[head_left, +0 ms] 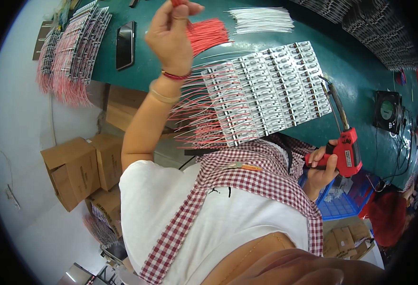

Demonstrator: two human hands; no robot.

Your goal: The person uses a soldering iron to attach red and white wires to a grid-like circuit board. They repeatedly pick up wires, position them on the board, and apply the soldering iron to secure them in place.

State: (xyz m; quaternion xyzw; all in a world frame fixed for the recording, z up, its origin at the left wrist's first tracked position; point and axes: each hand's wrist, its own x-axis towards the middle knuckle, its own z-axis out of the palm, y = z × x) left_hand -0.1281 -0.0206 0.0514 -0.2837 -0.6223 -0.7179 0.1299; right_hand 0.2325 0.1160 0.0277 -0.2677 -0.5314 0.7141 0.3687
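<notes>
My left hand [175, 35] is raised at the far edge of the picture, its fingers closed on a bit of red wire [177, 2]; the tips are partly cut off by the edge. Just beside it lies a bundle of red wires [209, 36]. My right hand [322, 170] is wrapped round the handle of a red soldering gun [347, 154]. The gun's thin tip points to the right edge of a white circuit board panel [275, 92]. Along the panel's left side, red and white wires [213, 102] hang off in rows.
White wires [261, 20] lie at the back beside a phone [125, 45]. Wired panels [78, 47] stand at the left, more boards [382, 33] at the back right. A black fan [388, 111] sits at the right, a blue crate [339, 204] below. Cardboard boxes [76, 166] stand at the left.
</notes>
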